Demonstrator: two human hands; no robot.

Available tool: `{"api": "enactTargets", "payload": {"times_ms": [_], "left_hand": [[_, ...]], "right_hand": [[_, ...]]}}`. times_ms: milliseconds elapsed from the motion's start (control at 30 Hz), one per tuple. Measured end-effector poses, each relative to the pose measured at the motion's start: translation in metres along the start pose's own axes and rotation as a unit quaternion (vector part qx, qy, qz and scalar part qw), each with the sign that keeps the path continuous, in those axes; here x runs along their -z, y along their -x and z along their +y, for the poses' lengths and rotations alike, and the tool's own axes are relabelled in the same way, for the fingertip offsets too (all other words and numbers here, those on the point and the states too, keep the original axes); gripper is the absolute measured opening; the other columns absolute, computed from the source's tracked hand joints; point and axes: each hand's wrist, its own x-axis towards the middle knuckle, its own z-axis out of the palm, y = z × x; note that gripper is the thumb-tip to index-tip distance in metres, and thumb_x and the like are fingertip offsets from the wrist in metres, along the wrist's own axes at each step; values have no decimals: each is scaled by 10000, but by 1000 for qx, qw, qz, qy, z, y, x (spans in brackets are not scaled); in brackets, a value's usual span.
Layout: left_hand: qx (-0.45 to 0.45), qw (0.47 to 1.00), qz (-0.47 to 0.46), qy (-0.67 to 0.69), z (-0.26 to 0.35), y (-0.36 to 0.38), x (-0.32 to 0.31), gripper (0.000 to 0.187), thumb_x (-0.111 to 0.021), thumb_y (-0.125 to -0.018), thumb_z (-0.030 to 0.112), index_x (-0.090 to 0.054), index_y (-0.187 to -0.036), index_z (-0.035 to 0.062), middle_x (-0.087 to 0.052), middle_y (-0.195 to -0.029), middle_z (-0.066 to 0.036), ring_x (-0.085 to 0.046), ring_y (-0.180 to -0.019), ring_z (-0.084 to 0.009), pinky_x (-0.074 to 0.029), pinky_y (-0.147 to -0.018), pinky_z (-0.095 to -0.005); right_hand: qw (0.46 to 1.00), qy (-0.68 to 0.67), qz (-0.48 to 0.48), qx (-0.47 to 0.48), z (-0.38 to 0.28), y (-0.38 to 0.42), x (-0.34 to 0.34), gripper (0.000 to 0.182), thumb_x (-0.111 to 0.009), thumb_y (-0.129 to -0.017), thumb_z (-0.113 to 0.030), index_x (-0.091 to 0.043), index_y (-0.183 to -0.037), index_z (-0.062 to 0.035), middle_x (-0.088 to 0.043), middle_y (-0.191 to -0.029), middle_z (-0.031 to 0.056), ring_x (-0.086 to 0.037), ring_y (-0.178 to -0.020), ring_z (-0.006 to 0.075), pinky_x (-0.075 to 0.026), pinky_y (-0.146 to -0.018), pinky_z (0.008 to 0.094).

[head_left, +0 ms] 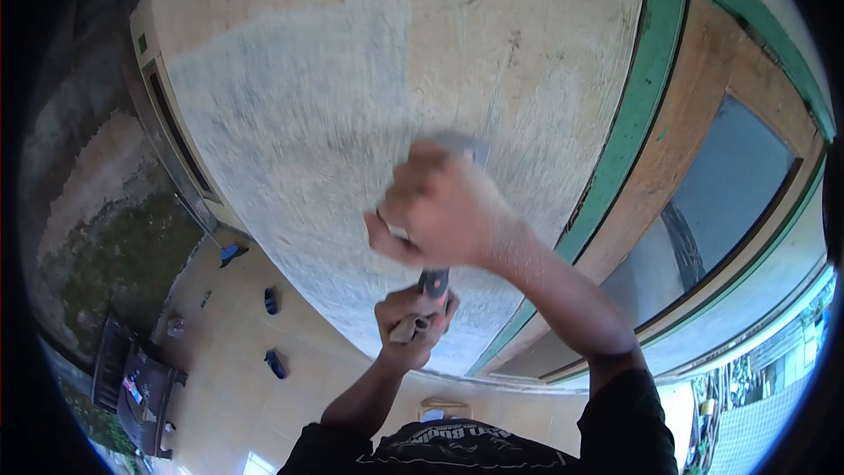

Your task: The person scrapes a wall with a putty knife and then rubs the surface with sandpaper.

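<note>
In front of the wall (316,97), my right hand (440,207) is closed and blurred by motion. A scraper (459,139) shows its grey metal blade just above those knuckles, close to the wall surface; its grip is hidden in the fist. Lower down, my left hand (410,324) wraps round a black-and-red tool handle (434,283) that runs up behind my right wrist. I cannot tell whether that handle belongs to the same scraper. Pale whitish coating with streaks covers the wall's left and lower area; bare cream paint shows above it.
To the right stands a green door frame (661,62) with a wooden door (703,53) and glass pane. Dark sandals (271,301) lie on the tiled floor (229,325) at left. Beyond them are a blue broom (232,254) and a dark wooden bench (145,387).
</note>
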Motion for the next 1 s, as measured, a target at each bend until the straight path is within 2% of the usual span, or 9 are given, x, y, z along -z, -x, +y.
{"api": "enactTargets", "payload": {"times_ms": [67,133,200,233,333,533,700,867,1000], "left_hand": [[101,994,50,3,2,31,11,158,-584,-840,168,-531,-850,20,-484,-672,-168,-398,-442,-124,-316,-351,-235],[156,982,93,47,3,54,20,163,-585,-828,170,-540,-853,15,-493,-681,-177,-374,-403,-111,-316,-341,-228],[189,974,107,71,0,70,23,156,-581,-819,168,-550,-849,18,-500,-690,-185,-369,-386,-107,-321,-338,-224],[171,974,110,99,0,73,21,157,-557,-858,132,-545,-810,-18,-464,-612,-110,-375,-421,-85,-277,-355,-209],[141,979,97,113,-1,77,26,262,-610,-830,207,-533,-756,-32,-471,-660,-131,-378,-431,-89,-284,-367,-203],[53,989,118,74,8,44,25,342,-657,-798,263,-513,-706,-33,-448,-640,-108,-373,-446,-123,-254,-379,-223],[22,993,107,40,32,0,29,315,-651,-794,243,-518,-701,-27,-401,-551,-61,-374,-441,-124,-254,-376,-226],[-7,997,71,11,45,-15,30,271,-632,-779,200,-509,-717,-33,-408,-565,-76,-389,-456,-126,-270,-386,-222],[16,993,113,19,51,-32,34,243,-606,-799,174,-494,-747,-36,-423,-592,-91,-383,-440,-122,-286,-392,-236]], "right_hand": [[998,-55,-28,19,-12,21,-16,395,-537,-790,-226,-443,-434,-86,-425,-395,34,-463,-417,205,-430,-578,334],[996,-71,-48,30,-23,35,-28,400,-537,-793,-231,-444,-431,-87,-435,-398,38,-468,-420,207,-424,-584,334],[984,-76,-160,16,-30,44,-37,396,-540,-793,-236,-465,-431,-92,-463,-407,45,-478,-424,210,-408,-596,329],[984,-75,-163,17,-33,44,-41,396,-540,-793,-236,-465,-431,-92,-463,-407,45,-478,-424,210,-408,-596,329],[972,-79,-218,19,-38,40,-54,397,-536,-796,-240,-486,-431,-92,-480,-410,45,-477,-420,213,-396,-595,322],[983,-79,-162,42,-23,4,-54,428,-503,-824,-259,-502,-431,-88,-491,-409,54,-474,-406,222,-405,-588,332],[966,-10,-258,-28,-6,-49,-21,457,-465,-845,-277,-519,-449,-56,-517,-428,94,-541,-417,257,-482,-493,365],[983,14,-183,5,2,-62,-23,488,-439,-879,-286,-515,-471,-29,-520,-434,105,-558,-418,262,-495,-473,359],[985,108,-129,24,6,-73,-21,491,-459,-900,-285,-510,-487,-24,-526,-449,80,-569,-441,260,-497,-480,360]]}}
